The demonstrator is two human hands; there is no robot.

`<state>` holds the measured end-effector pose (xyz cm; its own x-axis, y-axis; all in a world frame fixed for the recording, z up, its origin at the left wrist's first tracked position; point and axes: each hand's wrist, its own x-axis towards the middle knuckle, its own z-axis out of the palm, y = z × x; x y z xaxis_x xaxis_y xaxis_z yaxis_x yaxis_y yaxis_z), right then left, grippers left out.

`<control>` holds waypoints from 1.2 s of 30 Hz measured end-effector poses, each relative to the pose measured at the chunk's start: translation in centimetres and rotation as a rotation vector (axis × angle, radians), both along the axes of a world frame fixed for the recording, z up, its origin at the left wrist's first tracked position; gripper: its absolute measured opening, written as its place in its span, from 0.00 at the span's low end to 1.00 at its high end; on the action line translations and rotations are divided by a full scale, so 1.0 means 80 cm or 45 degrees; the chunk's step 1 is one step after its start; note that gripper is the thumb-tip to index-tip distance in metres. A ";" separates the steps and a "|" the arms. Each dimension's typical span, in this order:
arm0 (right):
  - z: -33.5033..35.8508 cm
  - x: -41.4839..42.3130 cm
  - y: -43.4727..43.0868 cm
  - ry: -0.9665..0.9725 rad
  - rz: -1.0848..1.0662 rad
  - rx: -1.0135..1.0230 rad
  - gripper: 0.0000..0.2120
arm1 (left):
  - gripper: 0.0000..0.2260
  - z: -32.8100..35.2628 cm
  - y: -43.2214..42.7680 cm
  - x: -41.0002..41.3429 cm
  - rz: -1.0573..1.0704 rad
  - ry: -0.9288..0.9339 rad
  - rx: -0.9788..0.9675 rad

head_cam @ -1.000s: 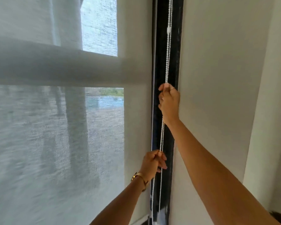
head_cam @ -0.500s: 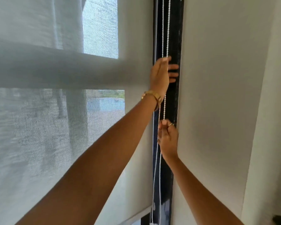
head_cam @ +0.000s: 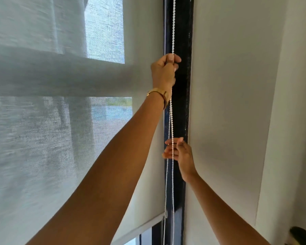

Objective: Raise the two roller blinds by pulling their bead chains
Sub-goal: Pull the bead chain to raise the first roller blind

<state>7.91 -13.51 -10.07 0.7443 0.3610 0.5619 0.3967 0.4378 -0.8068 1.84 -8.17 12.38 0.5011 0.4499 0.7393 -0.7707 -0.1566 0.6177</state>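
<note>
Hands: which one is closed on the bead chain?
The left hand, the upper one wearing a gold bracelet, grips the bead chain; the right hand below is open.

Soft daylight through the blind (head_cam: 42, 138); left edge blurred.

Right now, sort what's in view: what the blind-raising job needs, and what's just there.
Needed:
left hand, shut on the bead chain
right hand, open at the chain
sheer roller blind
opaque blind

Just there:
gold bracelet
black window frame

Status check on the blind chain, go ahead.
Left hand shut on bead chain, high. Right hand open beside it, lower. Sheer blind hem nearly down. Nothing blocking.
</note>
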 end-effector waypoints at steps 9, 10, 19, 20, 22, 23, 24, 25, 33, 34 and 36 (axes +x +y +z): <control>0.091 0.023 -0.025 -0.089 0.021 -0.078 0.22 | 0.16 -0.119 0.016 -0.001 -0.061 0.148 -0.039; 0.106 0.021 -0.025 -0.136 -0.006 -0.097 0.21 | 0.16 -0.132 0.013 0.001 -0.078 0.149 -0.070; 0.235 -0.010 -0.013 -0.332 -0.031 -0.100 0.25 | 0.17 -0.240 0.000 0.007 -0.062 0.314 -0.092; 0.244 -0.014 -0.011 -0.319 -0.011 -0.070 0.24 | 0.17 -0.249 0.002 0.005 -0.058 0.323 -0.091; 0.252 -0.021 -0.006 -0.310 0.000 -0.054 0.19 | 0.17 -0.264 0.004 -0.001 -0.034 0.338 -0.088; 0.250 -0.025 -0.003 -0.315 -0.016 -0.076 0.16 | 0.17 -0.270 0.005 -0.002 -0.024 0.348 -0.089; 0.244 -0.028 0.001 -0.313 -0.036 -0.094 0.14 | 0.17 -0.277 0.006 -0.002 -0.023 0.365 -0.088; 0.235 -0.030 0.004 -0.293 -0.057 -0.080 0.15 | 0.17 -0.284 0.008 -0.001 -0.046 0.386 -0.087; 0.216 -0.052 0.011 -0.256 -0.036 0.205 0.18 | 0.15 -0.247 0.026 0.001 -0.491 0.579 -0.039; 0.210 -0.053 0.011 -0.266 -0.053 0.212 0.17 | 0.15 -0.231 0.029 0.003 -0.512 0.556 -0.053; 0.192 -0.048 0.007 -0.294 -0.120 0.211 0.16 | 0.15 -0.193 0.034 0.005 -0.493 0.490 -0.027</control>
<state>4.04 -12.96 5.32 0.6161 0.1859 0.7654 0.6063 0.5084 -0.6115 2.27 -5.42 -3.07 0.8657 0.1917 0.4623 -0.4870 0.1092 0.8666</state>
